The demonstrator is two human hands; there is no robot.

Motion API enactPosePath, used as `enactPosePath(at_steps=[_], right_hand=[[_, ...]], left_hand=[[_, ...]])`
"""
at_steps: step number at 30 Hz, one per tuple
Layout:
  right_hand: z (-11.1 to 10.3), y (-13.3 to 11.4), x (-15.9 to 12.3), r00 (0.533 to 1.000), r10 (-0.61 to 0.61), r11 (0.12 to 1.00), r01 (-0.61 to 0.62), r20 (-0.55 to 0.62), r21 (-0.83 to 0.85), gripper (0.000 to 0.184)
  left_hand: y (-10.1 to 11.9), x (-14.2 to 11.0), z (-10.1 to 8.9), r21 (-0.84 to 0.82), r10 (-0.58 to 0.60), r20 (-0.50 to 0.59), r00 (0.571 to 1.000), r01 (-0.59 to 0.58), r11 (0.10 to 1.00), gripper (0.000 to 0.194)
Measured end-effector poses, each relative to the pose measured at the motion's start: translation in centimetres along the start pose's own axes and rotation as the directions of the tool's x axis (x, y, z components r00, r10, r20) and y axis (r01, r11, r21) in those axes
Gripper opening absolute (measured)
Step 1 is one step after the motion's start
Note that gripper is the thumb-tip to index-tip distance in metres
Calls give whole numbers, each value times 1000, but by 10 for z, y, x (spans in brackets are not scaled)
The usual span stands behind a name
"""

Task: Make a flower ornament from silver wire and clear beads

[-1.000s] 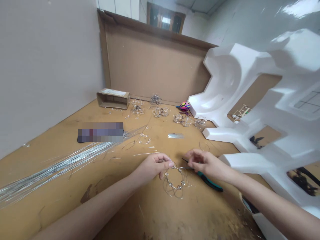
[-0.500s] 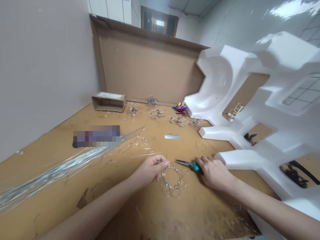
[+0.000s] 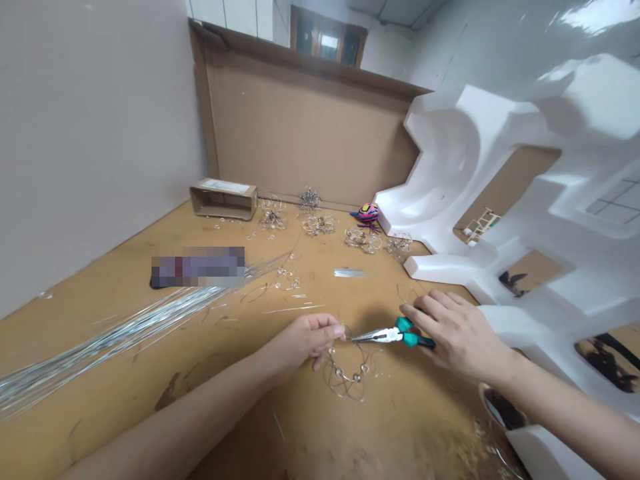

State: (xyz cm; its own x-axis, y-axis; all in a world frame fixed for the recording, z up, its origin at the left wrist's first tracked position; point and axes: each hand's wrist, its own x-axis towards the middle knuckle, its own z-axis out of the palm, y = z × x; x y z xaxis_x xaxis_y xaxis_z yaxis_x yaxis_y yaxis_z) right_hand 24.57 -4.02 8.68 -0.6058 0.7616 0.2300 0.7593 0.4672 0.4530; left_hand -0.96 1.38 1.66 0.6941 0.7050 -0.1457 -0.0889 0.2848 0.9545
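The person's left hand [image 3: 313,340] sits just ahead of the body at about 12 o'clock, its fingers [image 3: 330,327] pinched together on the top of a wire ring [image 3: 349,377] strung with clear beads, which hangs just above the table [image 3: 400,427]. The right hand [image 3: 460,337], at about 2 o'clock, has its fingers [image 3: 430,310] curled over the teal handles of needle-nose pliers [image 3: 387,335], whose closed tips reach the ring beside the left fingertips.

Farther out at 9 o'clock, a long bundle of silver wire [image 3: 115,340] lies on the table, running toward a pixelated, blurred object [image 3: 197,267] at about 11 o'clock. A small bunch of cut wires [image 3: 349,273] lies at 12 o'clock. Beyond it stand several finished wire-and-bead flowers [image 3: 317,225], beside a striped pink and blue toy [image 3: 367,213]. An open cardboard box [image 3: 223,199] sits at 11 o'clock against an upright cardboard sheet [image 3: 310,127], and white moulded foam packaging [image 3: 500,167] fills 2 o'clock.
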Motion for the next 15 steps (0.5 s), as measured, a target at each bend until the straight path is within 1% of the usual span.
enactPosePath(at_steps=[2,3,4,5,6,7,8,10,11,13,15], right_hand=[[-8,11,5,996,89,993,-88,-14,75,24],[-10,18,6,986,164,977,-161,-11,140,24],[-11,25,8,973,227,950,-231,46,209,23],[-11,33,9,959,236,923,-272,156,274,18],[-8,39,9,936,181,921,-270,303,281,17],[-5,44,8,908,224,940,-297,354,166,16],[-1,48,7,885,299,948,-319,357,-3,15],[5,52,4,873,354,935,-339,334,-105,17],[6,51,2,884,373,927,-342,283,-153,20],[3,45,0,929,320,944,-296,183,-147,26],[-3,33,0,975,194,978,-183,112,-101,27]], left_hand=[[1,0,-1,-23,13,-10,1000,-13,1000,27],[1,1,-3,-33,23,-16,1000,-23,999,27],[1,1,-4,-39,32,-22,999,-33,999,26],[0,2,-5,-43,37,-28,999,-38,998,26],[0,2,-6,-46,40,-34,999,-42,998,26],[0,3,-7,-47,41,-40,998,-43,998,26],[-1,3,-7,-46,39,-46,998,-41,998,26],[-1,3,-6,-34,31,-48,998,-32,999,26],[-1,3,-6,-24,27,-45,999,-28,999,26],[-1,3,-4,-4,25,-35,999,-25,1000,26],[-2,3,-3,-3,25,-22,999,-25,1000,25]])
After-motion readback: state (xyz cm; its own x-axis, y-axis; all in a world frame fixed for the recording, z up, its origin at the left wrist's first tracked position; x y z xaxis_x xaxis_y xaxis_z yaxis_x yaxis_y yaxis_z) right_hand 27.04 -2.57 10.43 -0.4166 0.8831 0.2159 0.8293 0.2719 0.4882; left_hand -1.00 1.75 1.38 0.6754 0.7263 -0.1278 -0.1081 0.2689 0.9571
